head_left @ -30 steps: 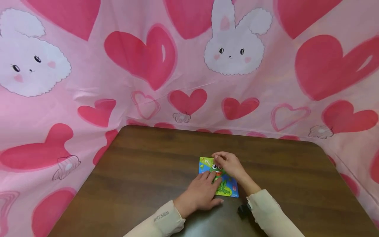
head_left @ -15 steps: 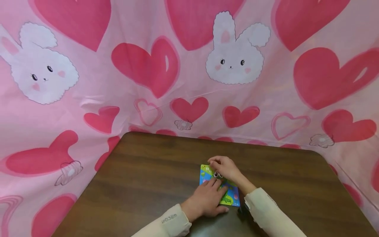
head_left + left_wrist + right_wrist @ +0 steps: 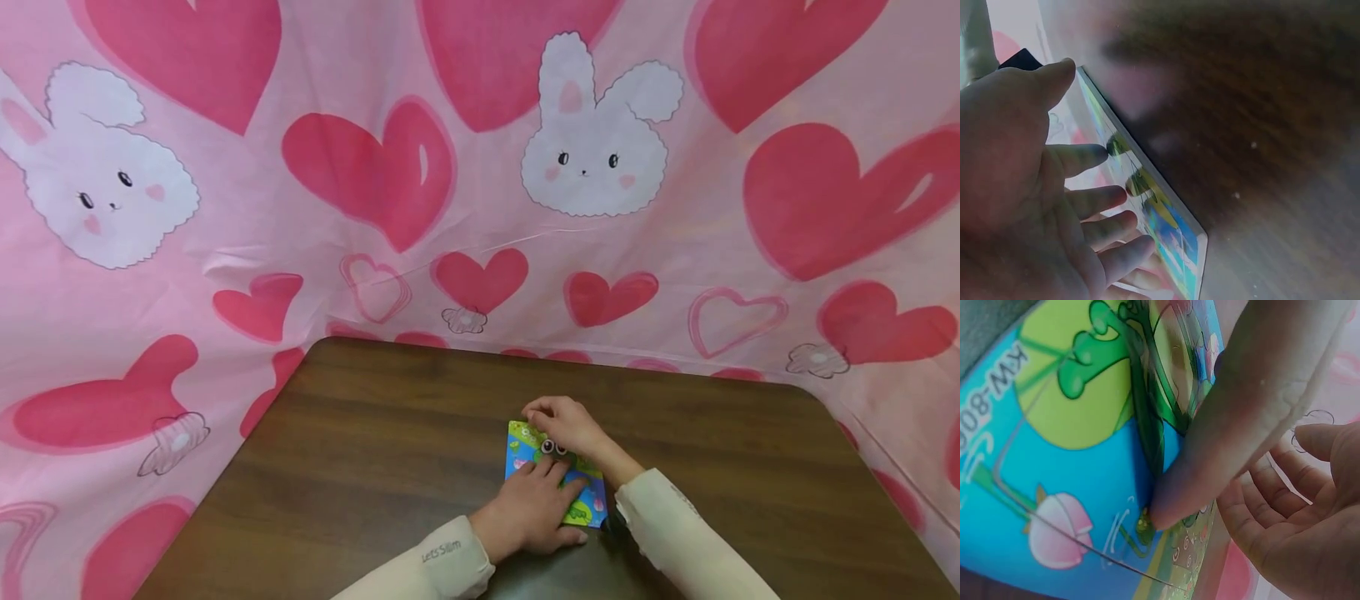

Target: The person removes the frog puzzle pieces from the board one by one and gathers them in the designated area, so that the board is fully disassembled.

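A thin square board (image 3: pixel 517 454) printed with a green frog, pink flowers and a blue ground lies on the brown table. Thin cut lines and the marking KW-806 show in the right wrist view. My left hand (image 3: pixel 532 504) rests across the frog with its fingers spread and nearly straight; from the side, the fingertips (image 3: pixel 1116 195) meet the board's face. At the board's far edge is my right hand (image 3: pixel 573 425), its fingers bent toward the top left corner. In the right wrist view a left finger (image 3: pixel 1204 469) hides the right fingertips, so their hold cannot be made out.
The dark brown wooden table (image 3: pixel 390 417) surrounds the board. A pink cloth (image 3: pixel 480 217) with hearts and rabbits hangs along the back and sides. By the right cuff sits a small black device (image 3: pixel 613 533).
My right hand has slid left along the board's far edge. My left hand has shifted right over the frog, covering more of it. The head view has tilted up slightly.
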The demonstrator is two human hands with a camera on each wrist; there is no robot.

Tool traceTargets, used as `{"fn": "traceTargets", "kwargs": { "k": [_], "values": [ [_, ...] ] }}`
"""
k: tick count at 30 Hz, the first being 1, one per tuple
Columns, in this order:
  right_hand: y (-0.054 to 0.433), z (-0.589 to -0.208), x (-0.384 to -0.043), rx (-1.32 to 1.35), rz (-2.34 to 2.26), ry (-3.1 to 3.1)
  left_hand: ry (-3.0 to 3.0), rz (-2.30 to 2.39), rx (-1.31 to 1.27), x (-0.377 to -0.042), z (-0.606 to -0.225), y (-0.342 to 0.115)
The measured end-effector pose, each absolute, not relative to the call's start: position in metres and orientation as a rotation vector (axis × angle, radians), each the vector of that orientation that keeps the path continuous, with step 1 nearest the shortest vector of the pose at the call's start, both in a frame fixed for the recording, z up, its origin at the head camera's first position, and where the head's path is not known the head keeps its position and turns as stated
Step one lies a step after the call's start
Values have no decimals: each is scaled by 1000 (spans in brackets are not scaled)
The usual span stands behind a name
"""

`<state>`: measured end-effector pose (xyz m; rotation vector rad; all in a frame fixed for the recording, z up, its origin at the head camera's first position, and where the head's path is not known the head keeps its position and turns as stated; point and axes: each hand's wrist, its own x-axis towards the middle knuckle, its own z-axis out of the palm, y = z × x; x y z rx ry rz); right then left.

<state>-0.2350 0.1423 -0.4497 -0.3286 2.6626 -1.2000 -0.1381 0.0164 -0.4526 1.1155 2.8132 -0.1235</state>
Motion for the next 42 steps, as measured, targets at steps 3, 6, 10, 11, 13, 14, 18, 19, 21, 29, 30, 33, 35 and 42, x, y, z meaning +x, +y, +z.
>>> {"fn": "traceTargets", "kwargs": {
  "k": [3,6,10,11,13,14,18,19,21,29,30,33,35,42],
  "values": [
    [141,-452,-238,-337,-1185,2667,2804,-110,1118,-139,-452,18],
    [139,-453,-239,-361,-1180,2669,2798,-106,1109,-140,-452,19],
    [136,-452,-239,-385,-1160,2668,2787,-109,1096,-142,-453,20],
    [135,-452,-239,-389,-1152,2668,2783,-110,1095,-142,-453,20],
    [134,-452,-240,-397,-1135,2671,2778,-115,1096,-143,-453,21],
    [134,-452,-240,-402,-1131,2672,2775,-119,1095,-144,-453,22],
    [133,-450,-242,-423,-1115,2673,2768,-112,1083,-149,-452,23],
    [132,-449,-243,-423,-1111,2673,2763,-107,1080,-150,-452,24],
    [131,-447,-243,-425,-1101,2676,2763,-100,1079,-151,-452,24],
    [130,-445,-243,-424,-1086,2670,2766,-53,1082,-151,-454,22],
    [130,-445,-243,-425,-1083,2672,2766,-46,1080,-150,-454,22],
    [130,-445,-244,-427,-1074,2669,2766,-24,1069,-150,-455,22],
    [130,-446,-245,-433,-1072,2664,2767,-21,1064,-150,-456,22],
    [130,-449,-246,-433,-1070,2660,2769,-60,1069,-149,-457,22]
  ]
}}
